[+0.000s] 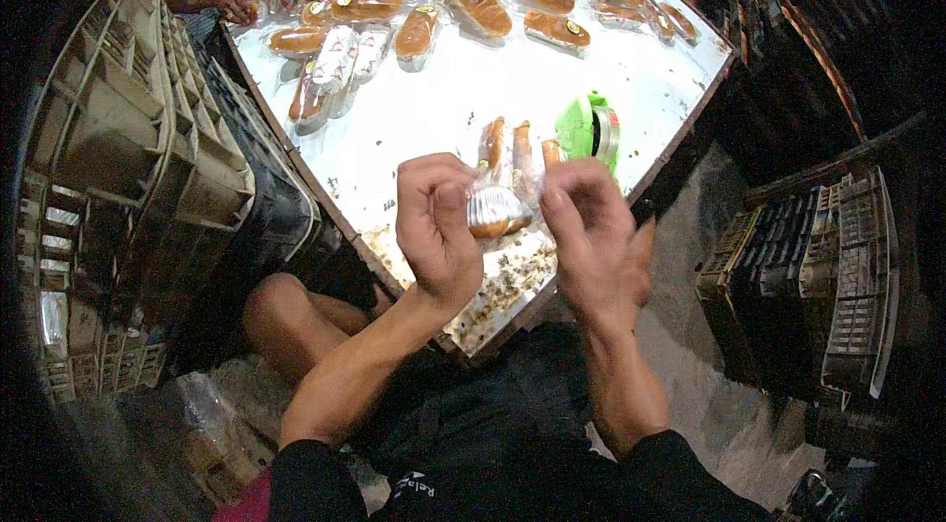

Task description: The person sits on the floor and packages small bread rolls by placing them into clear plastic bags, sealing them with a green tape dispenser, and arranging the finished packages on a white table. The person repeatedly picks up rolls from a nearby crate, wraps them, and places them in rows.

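My left hand (440, 226) and my right hand (591, 234) pinch the clear plastic bag of a bread roll (499, 212) between them, above the near corner of the white table (414, 116). The roll sits in a pleated paper liner. Just beyond it stand several more bagged rolls (521, 145). A green tape dispenser (576, 127) with a roll of tape is behind my right hand. Farther back lie many bagged rolls (480, 5) with round yellow stickers. Some at the left (336, 60) lie with their white liners up.
Stacked plastic crates (126, 116) rise close on the left. More crates (813, 278) stand on the floor at the right. Another person's hands (240, 1) work at the table's far left edge. Dark crumbs and stains (510, 274) cover the near corner.
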Tool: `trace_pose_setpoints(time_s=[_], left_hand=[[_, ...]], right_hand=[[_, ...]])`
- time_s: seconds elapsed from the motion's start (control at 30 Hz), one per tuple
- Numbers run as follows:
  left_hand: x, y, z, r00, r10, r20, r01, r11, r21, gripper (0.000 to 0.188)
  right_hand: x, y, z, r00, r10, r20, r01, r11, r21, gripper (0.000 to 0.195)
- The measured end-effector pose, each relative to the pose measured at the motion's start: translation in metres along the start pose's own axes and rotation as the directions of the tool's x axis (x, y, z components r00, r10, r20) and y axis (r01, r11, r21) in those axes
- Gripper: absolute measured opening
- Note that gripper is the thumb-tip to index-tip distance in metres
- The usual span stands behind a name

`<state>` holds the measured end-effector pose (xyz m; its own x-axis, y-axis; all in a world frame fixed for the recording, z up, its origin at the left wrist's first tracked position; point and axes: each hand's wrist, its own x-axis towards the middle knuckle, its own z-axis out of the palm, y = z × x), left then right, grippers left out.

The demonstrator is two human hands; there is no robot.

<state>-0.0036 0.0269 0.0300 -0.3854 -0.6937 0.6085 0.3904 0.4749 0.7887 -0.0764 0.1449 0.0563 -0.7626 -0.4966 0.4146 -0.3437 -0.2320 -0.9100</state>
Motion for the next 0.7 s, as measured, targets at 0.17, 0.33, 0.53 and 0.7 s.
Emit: trace_pose_setpoints(time_s=[0.17,0.33,0.53,0.7], left_hand=[[0.007,0.02,-0.006,0.998,0.065,-0.002,-0.065,0.998,0.004,0.025],[0.016,0.026,-0.01,0.989,-0.146,-0.036,0.145,0.989,-0.033,0.017],[0.006,0.009,0.003,0.995,-0.001,-0.099,-0.001,1.0,-0.015,0.038],[0.002,0.013,-0.008,0.919,-0.362,0.154,0.349,0.931,0.105,0.03]], right_hand=[[-0.008,-0.018,0.006,0.996,-0.094,-0.001,0.089,0.944,0.316,0.01],[0.004,-0.022,0.012,0.996,-0.074,0.058,0.071,0.996,0.05,0.01],[0.003,-0.017,0.049,0.987,0.08,-0.14,-0.045,0.97,0.238,0.019],[0.02,-0.014,0.051,0.969,0.028,-0.246,-0.082,0.974,-0.21,0.017]])
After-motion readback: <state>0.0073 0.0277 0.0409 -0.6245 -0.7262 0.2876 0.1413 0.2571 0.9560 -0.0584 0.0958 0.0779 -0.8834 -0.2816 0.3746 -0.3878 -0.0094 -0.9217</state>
